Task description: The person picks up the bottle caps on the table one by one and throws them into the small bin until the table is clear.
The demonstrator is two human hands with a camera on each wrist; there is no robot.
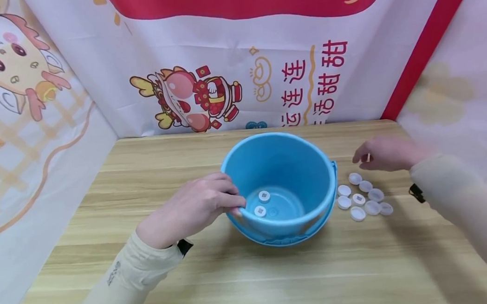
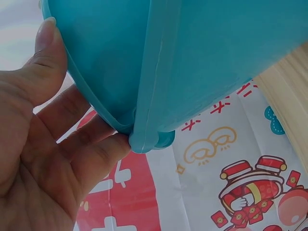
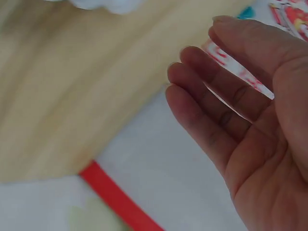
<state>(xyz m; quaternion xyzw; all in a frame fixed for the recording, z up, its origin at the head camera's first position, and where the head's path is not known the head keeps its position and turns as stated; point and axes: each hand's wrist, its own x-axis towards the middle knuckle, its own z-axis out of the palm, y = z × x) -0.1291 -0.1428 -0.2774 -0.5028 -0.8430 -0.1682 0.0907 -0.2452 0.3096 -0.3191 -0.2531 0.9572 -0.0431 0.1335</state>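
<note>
A blue bucket [image 1: 283,233] with its handle hanging down stands upright in the middle of the table, and two white bottle caps [image 1: 264,196] lie on its floor. My left hand [image 1: 194,207] grips the bucket's left rim. In the left wrist view, the thumb and fingers of that left hand [image 2: 53,139] lie about the edge of the bucket [image 2: 211,57]. To the right of the bucket, my right hand [image 1: 388,153] hovers past a group of caps, its fingers loosely bent. Nothing shows in the right hand [image 3: 240,110] in the right wrist view.
Several white and translucent caps [image 1: 372,208] lie grouped on the wooden table [image 1: 152,167], close to the bucket's right side. A printed cloth [image 1: 220,42] hangs along the table's back edge, with more cloth at the left and right sides.
</note>
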